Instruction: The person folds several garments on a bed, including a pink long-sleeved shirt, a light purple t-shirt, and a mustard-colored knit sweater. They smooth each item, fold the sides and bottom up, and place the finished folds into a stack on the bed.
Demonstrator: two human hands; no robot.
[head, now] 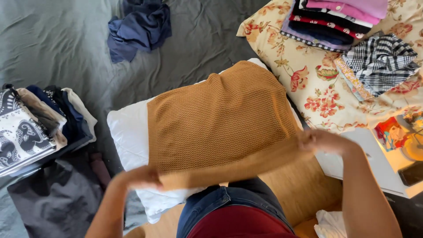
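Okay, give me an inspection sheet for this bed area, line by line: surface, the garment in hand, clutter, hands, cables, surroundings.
Surface: grey bedsheet, creased, with a white pillow near the person.
Job's things: mustard knit garment spread flat over the pillow.
Clutter: crumpled navy garment; folded stack with an elephant print; dark garment.
Hands: left hand and right hand each grip the knit's near edge.
Cables: nothing seen.
Surroundings: floral pillow bearing folded clothes and a plaid garment; white side table with a dark phone.
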